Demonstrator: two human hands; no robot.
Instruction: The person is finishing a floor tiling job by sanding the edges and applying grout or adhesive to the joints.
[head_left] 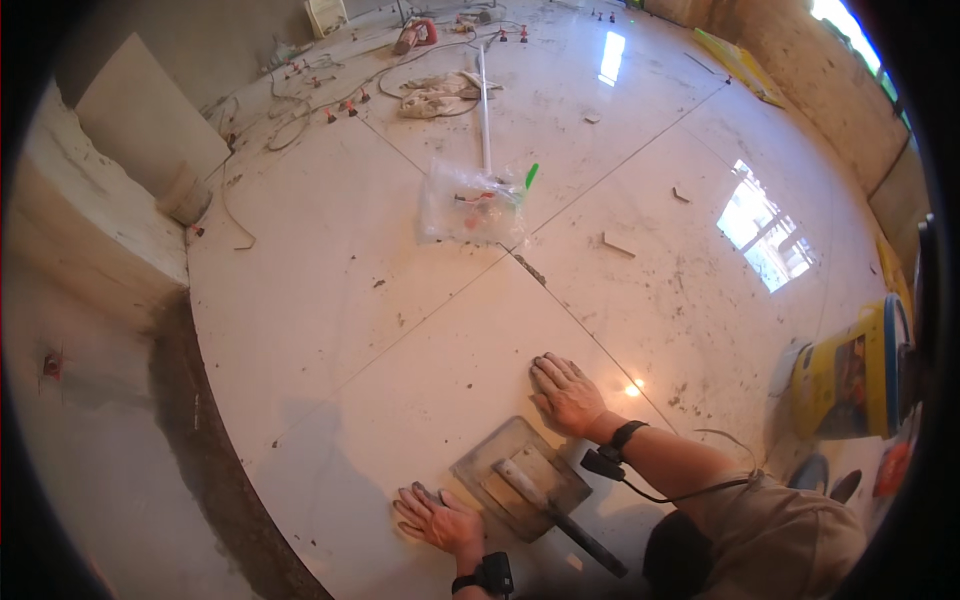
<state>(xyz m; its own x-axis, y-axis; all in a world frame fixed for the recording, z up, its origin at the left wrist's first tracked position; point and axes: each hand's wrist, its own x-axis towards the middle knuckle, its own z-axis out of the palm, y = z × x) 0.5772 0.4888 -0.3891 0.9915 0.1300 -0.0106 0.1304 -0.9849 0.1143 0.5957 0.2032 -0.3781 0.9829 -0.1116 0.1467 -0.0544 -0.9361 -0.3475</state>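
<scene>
My left hand point(440, 518) lies palm down on a large, pale, glossy floor tile point(360, 440), fingers spread. Farther forward and to the right, my right hand point(572, 397) also presses flat on that tile, its fingers stretched out side by side. Neither hand holds anything. Between them rests a square, grey, dusty plate tool point(522, 478) with a handle block on top and a dark bar sticking out toward me. It touches neither hand. Thin joint lines run between the tiles, and dark crumbs lie along the joint point(530, 268) ahead.
Ahead lies a clear plastic bag point(465, 210) beside a white pole point(485, 120). A yellow bucket point(845, 375) stands at the right. Cables, a crumpled cloth point(440, 95) and a red power tool point(415, 37) lie farther off. Dark mortar point(205, 430) borders the tile's left edge.
</scene>
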